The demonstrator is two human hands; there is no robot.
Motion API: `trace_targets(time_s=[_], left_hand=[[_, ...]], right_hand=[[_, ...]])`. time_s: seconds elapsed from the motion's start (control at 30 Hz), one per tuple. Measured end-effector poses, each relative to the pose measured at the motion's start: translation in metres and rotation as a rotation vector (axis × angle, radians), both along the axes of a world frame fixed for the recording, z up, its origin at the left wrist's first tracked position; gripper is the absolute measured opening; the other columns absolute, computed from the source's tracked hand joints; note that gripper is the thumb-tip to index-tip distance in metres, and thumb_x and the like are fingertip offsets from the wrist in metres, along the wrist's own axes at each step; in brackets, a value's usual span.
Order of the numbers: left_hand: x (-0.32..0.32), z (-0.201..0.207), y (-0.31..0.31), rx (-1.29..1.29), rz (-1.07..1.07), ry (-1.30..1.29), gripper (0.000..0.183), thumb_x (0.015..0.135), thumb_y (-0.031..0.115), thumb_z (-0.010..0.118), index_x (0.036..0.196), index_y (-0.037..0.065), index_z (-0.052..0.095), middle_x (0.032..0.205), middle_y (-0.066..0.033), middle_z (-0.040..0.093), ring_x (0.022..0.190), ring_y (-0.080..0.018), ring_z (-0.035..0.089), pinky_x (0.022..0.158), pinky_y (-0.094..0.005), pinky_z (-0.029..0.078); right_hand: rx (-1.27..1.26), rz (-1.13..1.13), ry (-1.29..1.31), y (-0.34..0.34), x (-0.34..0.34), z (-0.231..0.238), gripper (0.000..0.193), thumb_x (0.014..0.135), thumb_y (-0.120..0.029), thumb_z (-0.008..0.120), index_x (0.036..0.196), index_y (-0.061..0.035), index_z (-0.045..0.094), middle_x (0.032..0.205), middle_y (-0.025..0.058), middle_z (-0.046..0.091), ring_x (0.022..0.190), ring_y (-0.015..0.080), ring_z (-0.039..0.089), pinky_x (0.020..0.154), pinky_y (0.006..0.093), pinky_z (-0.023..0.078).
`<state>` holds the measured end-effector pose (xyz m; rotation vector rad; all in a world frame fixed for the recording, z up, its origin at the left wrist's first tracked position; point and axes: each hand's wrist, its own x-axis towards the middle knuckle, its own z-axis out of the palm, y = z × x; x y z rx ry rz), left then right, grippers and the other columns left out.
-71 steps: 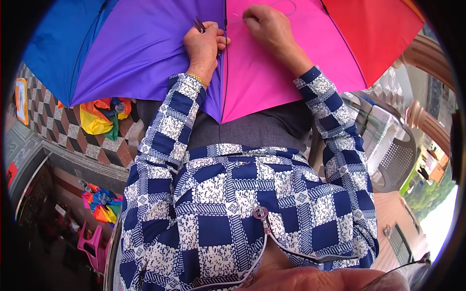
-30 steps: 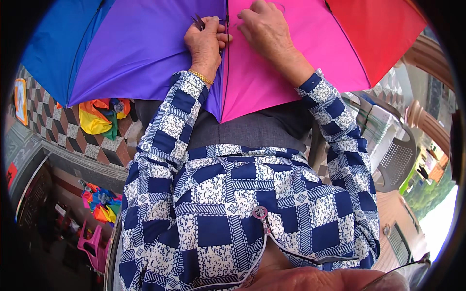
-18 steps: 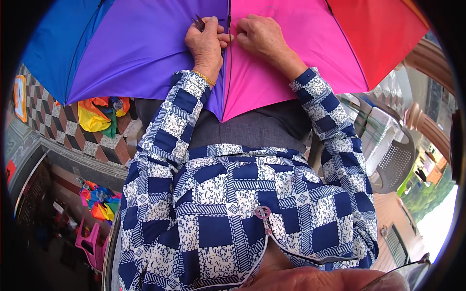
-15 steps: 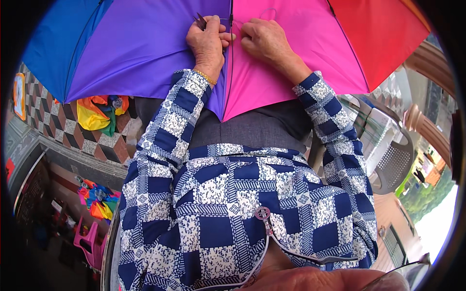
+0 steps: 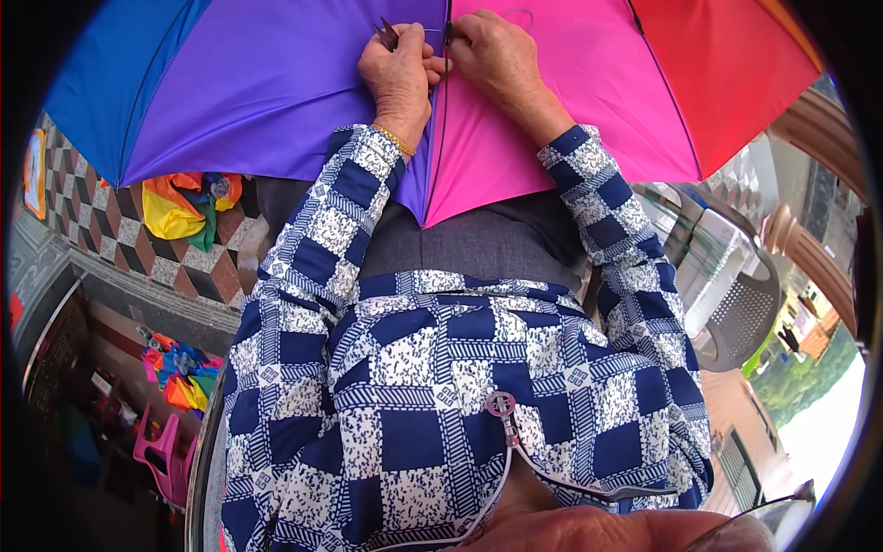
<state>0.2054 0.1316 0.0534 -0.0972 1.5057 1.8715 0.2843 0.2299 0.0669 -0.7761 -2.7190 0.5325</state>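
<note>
A multicoloured umbrella canopy [image 5: 276,101] spreads over my lap, its purple and pink panels meeting along a thin dark rib [image 5: 440,138]. My left hand [image 5: 397,83] rests on the purple side, closed around small dark snips [image 5: 386,35] whose two pointed blades stick out past the thumb. Between that thumb and the rib runs a thin, needle-like line [image 5: 430,29]. Across the rib, on the pink panel, my right hand [image 5: 501,57] is closed with its fingertips at the rib; what they pinch is hidden. A fine loop of thread [image 5: 526,17] curves out behind it.
On the tiled floor at left lies a bundle of colourful cloth [image 5: 179,207]. Another colourful heap [image 5: 184,373] sits near a pink plastic stool [image 5: 166,455]. At right stand a grey plastic chair [image 5: 750,313] and a brown column [image 5: 814,262].
My right hand has moved up and slightly left, bringing its fingertips against the rib. My left hand, still holding the snips, has shifted slightly. The canopy's lower edge sits slightly higher.
</note>
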Motion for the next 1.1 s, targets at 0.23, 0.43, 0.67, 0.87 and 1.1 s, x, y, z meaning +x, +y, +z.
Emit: trace_targets(time_s=[0.23, 0.43, 0.67, 0.87, 1.1], left_hand=[[-0.001, -0.002, -0.002, -0.008, 0.011, -0.013, 0.013, 0.087, 0.013, 0.061, 0.090, 0.001, 0.056, 0.068, -0.0049, 0.055, 0.047, -0.0143, 0.057, 0.040, -0.0234, 0.043], [-0.002, -0.003, -0.002, -0.028, 0.027, -0.010, 0.012, 0.087, 0.013, 0.061, 0.089, 0.001, 0.057, 0.066, -0.0042, 0.055, 0.046, -0.0131, 0.056, 0.039, -0.0224, 0.042], [-0.002, -0.003, -0.002, -0.018, 0.008, -0.024, 0.012, 0.086, 0.013, 0.062, 0.088, 0.002, 0.058, 0.065, -0.0029, 0.055, 0.046, -0.0126, 0.056, 0.039, -0.0214, 0.041], [-0.001, -0.003, -0.002, -0.041, 0.018, -0.008, 0.012, 0.086, 0.013, 0.063, 0.084, 0.002, 0.059, 0.063, -0.0025, 0.055, 0.046, -0.0123, 0.056, 0.040, -0.0213, 0.041], [-0.001, -0.004, -0.004, -0.036, 0.038, -0.018, 0.013, 0.085, 0.013, 0.064, 0.081, 0.002, 0.059, 0.061, -0.0024, 0.055, 0.045, -0.0122, 0.056, 0.040, -0.0218, 0.041]], right_hand=[[-0.196, -0.031, 0.077, -0.007, 0.009, -0.010, 0.014, 0.074, -0.017, 0.063, 0.084, -0.0088, 0.069, 0.078, 0.0092, 0.064, 0.074, 0.0287, 0.064, 0.067, 0.0386, 0.051], [-0.320, -0.058, 0.135, -0.009, 0.010, -0.008, 0.013, 0.075, -0.019, 0.063, 0.082, -0.0095, 0.069, 0.079, 0.0085, 0.065, 0.073, 0.0273, 0.064, 0.066, 0.0367, 0.051], [-0.434, -0.052, 0.152, -0.006, 0.012, -0.008, 0.014, 0.073, -0.017, 0.066, 0.083, -0.0092, 0.070, 0.079, 0.0070, 0.066, 0.072, 0.0239, 0.065, 0.065, 0.0334, 0.051], [-0.510, -0.059, 0.165, -0.006, 0.013, -0.007, 0.014, 0.073, -0.016, 0.067, 0.084, -0.0085, 0.070, 0.078, 0.0063, 0.066, 0.071, 0.0213, 0.066, 0.065, 0.0306, 0.051], [-0.531, -0.053, 0.150, -0.006, 0.013, -0.008, 0.014, 0.074, -0.017, 0.067, 0.085, -0.0076, 0.070, 0.080, 0.0067, 0.068, 0.072, 0.0197, 0.066, 0.066, 0.0294, 0.051]])
